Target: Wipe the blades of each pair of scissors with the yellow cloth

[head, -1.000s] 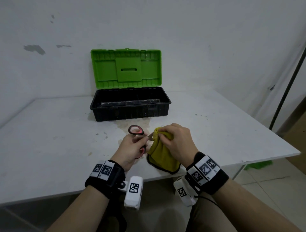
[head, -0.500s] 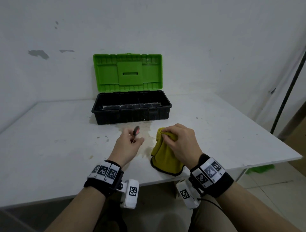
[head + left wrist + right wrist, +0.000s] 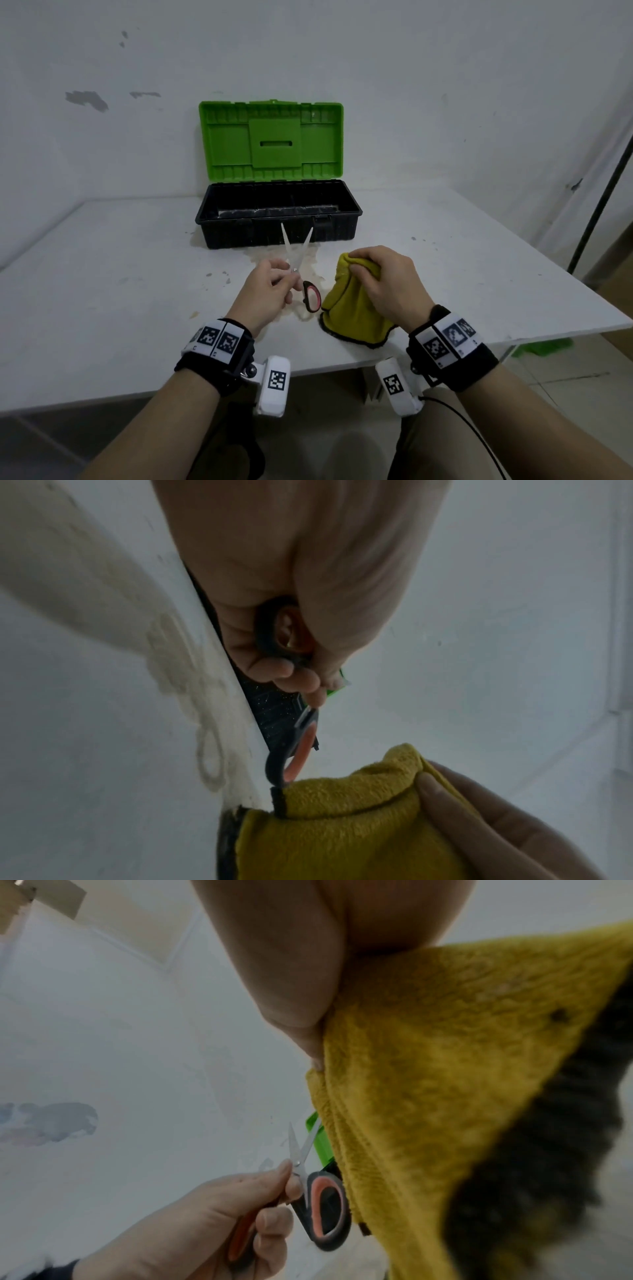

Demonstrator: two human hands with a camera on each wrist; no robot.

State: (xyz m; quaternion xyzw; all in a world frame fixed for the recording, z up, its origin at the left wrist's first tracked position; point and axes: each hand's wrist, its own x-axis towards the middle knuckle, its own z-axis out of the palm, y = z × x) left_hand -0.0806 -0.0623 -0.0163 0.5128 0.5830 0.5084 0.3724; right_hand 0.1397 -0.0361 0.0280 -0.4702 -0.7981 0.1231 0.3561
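Observation:
My left hand (image 3: 270, 291) grips a pair of scissors (image 3: 301, 270) with black and red handles by one handle loop, above the white table (image 3: 102, 274). The two silver blades (image 3: 296, 245) are spread in a V and point away from me toward the toolbox. The free handle loop (image 3: 291, 753) hangs down near the cloth. My right hand (image 3: 383, 281) holds the bunched yellow cloth (image 3: 352, 308) with a dark edge, just right of the scissors; the cloth's lower part rests on the table. The same scissors (image 3: 308, 1177) and yellow cloth (image 3: 428, 1096) fill the right wrist view.
An open toolbox with a black base (image 3: 277, 219) and an upright green lid (image 3: 270, 140) stands behind the hands against the wall. A pale stain (image 3: 274, 260) marks the table in front of it. The table's front edge (image 3: 342, 356) is close to my wrists.
The left hand pulled the scissors out of the cloth, turned them so the blades point away, and spread the blades apart. The right hand kept holding the cloth in place.

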